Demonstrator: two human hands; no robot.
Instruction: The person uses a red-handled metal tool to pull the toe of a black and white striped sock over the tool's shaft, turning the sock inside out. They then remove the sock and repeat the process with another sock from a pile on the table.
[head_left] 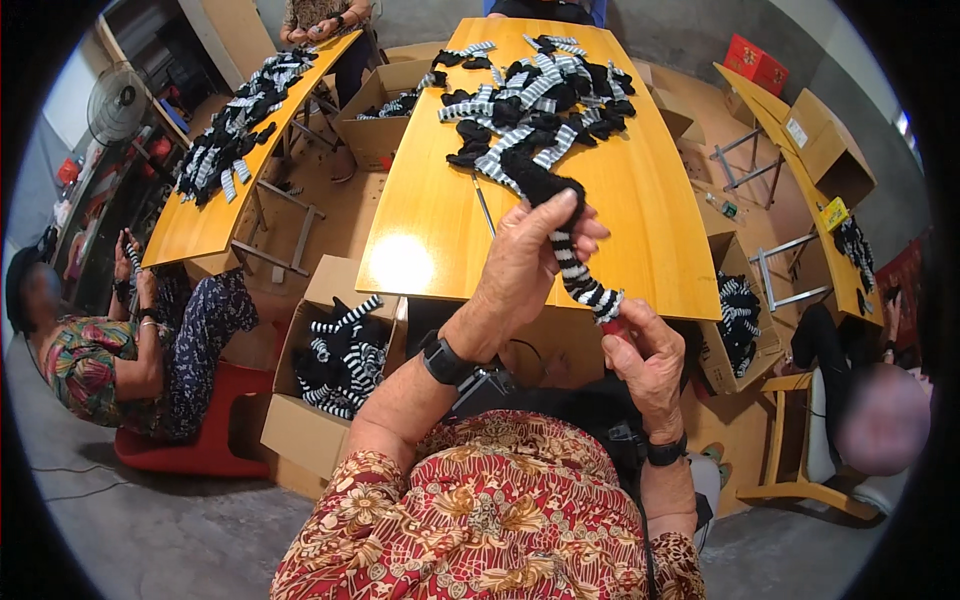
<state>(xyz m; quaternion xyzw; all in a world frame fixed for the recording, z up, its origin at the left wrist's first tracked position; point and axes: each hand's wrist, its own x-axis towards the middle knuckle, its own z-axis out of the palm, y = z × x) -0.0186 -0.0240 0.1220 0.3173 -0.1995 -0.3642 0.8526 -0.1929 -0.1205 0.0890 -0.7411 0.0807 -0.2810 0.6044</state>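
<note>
A bare concrete workroom, wooden desks in rows, and right in front a yellow desk (640,240) with its near half bare. Now to the grip: the left hand (525,262) is closed around the black upper part of a striped sock (570,255), thumb up along it, fingers wrapped tight, while the right hand (645,355) pinches the lower end, where something small and red shows at the fingertips — too small to make out. The sock hangs stretched between the two hands, above the near edge of the desk: black at the top, black-and-white rings running down to the tip, soft and a little twisted. Moving outward, a big pile (535,100) of the same socks lies at the far end of the desk, so by the look of it plenty is left to handle. Down to the left stands a box (330,380) partly filled with striped socks, which I'd take as the finished lot. Another box (735,330) sits at the right. Further off, a person in a floral top (90,365) sits at a neighbouring desk (200,225) with its own pile.
</note>
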